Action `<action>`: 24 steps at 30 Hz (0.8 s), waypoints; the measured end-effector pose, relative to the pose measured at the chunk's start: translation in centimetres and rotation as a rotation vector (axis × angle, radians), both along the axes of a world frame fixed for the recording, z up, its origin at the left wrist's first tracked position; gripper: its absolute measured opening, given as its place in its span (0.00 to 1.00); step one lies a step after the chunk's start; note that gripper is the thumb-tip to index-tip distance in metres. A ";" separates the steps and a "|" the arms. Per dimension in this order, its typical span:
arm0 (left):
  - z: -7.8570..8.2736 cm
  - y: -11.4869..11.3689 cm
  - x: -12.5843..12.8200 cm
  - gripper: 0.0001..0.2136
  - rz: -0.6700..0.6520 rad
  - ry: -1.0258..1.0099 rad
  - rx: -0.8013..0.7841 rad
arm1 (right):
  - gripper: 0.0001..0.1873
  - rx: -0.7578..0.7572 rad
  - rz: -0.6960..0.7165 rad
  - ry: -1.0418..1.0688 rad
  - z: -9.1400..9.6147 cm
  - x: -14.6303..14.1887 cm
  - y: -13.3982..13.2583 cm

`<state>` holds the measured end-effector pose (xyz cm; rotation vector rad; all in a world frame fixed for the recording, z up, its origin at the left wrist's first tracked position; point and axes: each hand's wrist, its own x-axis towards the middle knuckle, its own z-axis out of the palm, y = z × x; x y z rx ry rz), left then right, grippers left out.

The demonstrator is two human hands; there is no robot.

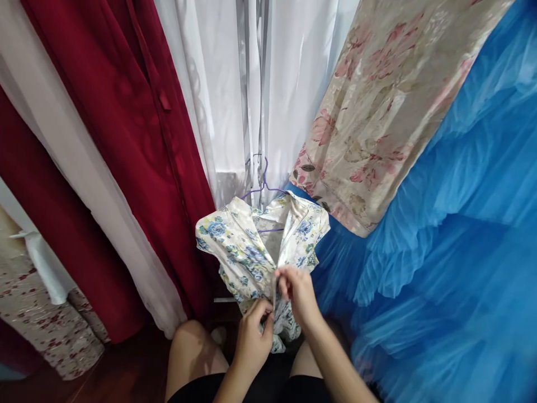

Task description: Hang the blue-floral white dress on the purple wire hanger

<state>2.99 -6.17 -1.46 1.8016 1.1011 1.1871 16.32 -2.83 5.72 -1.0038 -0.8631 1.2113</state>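
Observation:
A white floral garment (247, 249) with blue roses, a collar and short cap sleeves hangs on a thin purple hanger (265, 178). Its front is open in a V at the neck. My left hand (257, 330) is closed on the lower front edge, thumb and fingers pinched together on the fabric. Slightly higher and to the right, my right hand (295, 288) pinches the front edge at the bottom of the V. Below my hands the lower part of the garment bunches between my knees. Any fastener there is hidden by my fingers.
Dark red cloth (138, 145) and pale cloth (92, 151) hang on the left. White curtains (222, 84) hang behind. To the right are a beige floral cloth (369, 112) and a ruffled blue tulle dress (461, 268). A dark red floor (121, 372) shows at lower left.

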 end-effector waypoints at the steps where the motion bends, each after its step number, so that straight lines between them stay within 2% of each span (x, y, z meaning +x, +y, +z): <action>1: 0.0 -0.1 -0.3 0.05 -0.010 0.027 0.011 | 0.15 0.038 0.005 0.020 1.8 0.3 2.0; 4: -0.8 -0.8 -1.2 0.06 -0.025 0.079 0.009 | 0.11 0.072 0.028 0.063 7.6 0.5 7.6; 6: -1.7 -1.0 -1.7 0.06 -0.031 0.071 -0.014 | 0.10 0.075 0.042 0.068 10.7 0.0 9.7; 8: -2.2 -0.6 -2.2 0.07 -0.033 0.040 -0.045 | 0.10 0.095 0.056 0.038 12.3 -0.5 10.2; 10: -1.1 0.8 -2.7 0.06 -0.023 0.003 -0.052 | 0.10 0.128 0.059 -0.009 12.4 -0.9 9.4; 12: 2.0 2.9 -3.0 0.08 0.011 -0.043 0.007 | 0.10 0.174 0.044 -0.056 11.8 -1.0 8.1; 15: 9.5 7.0 -2.8 0.21 0.094 -0.153 0.242 | 0.11 0.267 0.000 -0.139 11.0 -0.6 6.4; 17: 14.3 9.5 -2.3 0.21 0.053 -0.044 0.391 | 0.11 0.325 -0.022 -0.202 11.0 -0.1 5.9; 18: 16.1 10.5 -1.9 0.17 0.035 0.025 0.456 | 0.11 0.350 -0.031 -0.230 11.0 0.2 5.8; 19: 17.6 11.3 -1.4 0.12 0.026 0.080 0.513 | 0.11 0.372 -0.042 -0.254 11.1 0.4 5.9; 21: 19.2 12.1 -0.2 0.07 0.028 0.147 0.588 | 0.12 0.402 -0.076 -0.302 10.8 0.7 6.4; 24: 19.8 12.2 1.0 0.07 0.074 0.096 0.629 | 0.13 0.375 -0.145 -0.375 9.3 0.7 7.5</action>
